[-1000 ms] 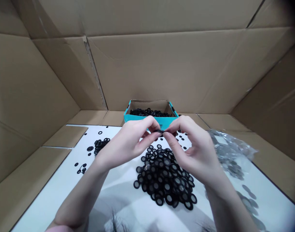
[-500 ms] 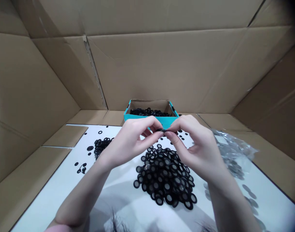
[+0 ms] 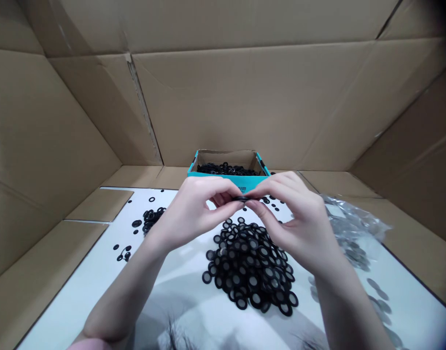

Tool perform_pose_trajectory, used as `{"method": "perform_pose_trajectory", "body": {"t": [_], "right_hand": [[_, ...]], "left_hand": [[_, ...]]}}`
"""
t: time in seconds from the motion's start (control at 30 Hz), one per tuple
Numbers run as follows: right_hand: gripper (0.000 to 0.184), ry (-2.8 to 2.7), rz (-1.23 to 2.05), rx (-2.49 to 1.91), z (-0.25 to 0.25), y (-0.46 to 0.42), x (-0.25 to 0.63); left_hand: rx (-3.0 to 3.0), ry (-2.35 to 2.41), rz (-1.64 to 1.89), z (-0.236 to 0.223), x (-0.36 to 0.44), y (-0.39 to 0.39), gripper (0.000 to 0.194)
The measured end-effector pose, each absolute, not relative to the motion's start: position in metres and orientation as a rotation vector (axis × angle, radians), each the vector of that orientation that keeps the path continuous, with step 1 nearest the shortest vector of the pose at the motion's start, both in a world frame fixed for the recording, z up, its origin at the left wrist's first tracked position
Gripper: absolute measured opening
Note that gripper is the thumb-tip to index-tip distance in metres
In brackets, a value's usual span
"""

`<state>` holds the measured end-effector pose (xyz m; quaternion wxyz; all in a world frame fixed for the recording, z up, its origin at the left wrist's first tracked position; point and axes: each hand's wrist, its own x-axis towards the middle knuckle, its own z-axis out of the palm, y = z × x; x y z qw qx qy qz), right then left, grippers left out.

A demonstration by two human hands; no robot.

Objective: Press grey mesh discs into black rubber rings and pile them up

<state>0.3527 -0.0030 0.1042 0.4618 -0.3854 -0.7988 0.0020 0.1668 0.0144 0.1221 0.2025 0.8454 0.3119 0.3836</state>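
Note:
My left hand [image 3: 193, 214] and my right hand [image 3: 299, 223] meet above the white sheet [image 3: 98, 272], fingertips pinched together on one small black ring [image 3: 242, 198] held between them. Directly below lies a large pile of black rings with pale centres [image 3: 250, 267]. Behind the fingertips stands a small teal box [image 3: 230, 176] holding more black rings.
A smaller heap of black rings [image 3: 151, 218] and a few loose ones [image 3: 122, 253] lie at the left. A clear plastic bag of grey discs [image 3: 350, 233] sits at the right, with loose discs [image 3: 376, 291] nearby. Cardboard walls [image 3: 244, 97] enclose the area.
Both hands have stayed pinched on the ring and risen slightly toward the teal box. The fingers shifted a little around the ring. The piles have not moved.

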Motion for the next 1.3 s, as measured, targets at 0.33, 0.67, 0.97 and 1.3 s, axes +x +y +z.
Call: {"method": "perform_pose_trajectory", "body": {"t": [0.33,0.67,0.97,1.3], "right_hand": [[0.019,-1.896,0.101,-0.866,0.1025,-0.0034,0.3450],[0.008,-1.907,0.077,-0.947,0.1056,-0.0058,0.3538],[0.016,-1.879,0.191,-0.907,0.1017,-0.0031,0.3506],[0.009,-1.933,0.098,-0.947,0.1035,-0.0039,0.3523]], "left_hand": [[2.348,0.959,0.907,0.1231,0.1662,0.0094,0.008],[2.300,0.870,0.971,0.1231,0.1655,0.0132,0.006],[2.238,0.870,0.949,0.1221,0.1687,0.0121,0.008],[2.308,0.890,1.010,0.1235,0.1647,0.0138,0.005]]}}
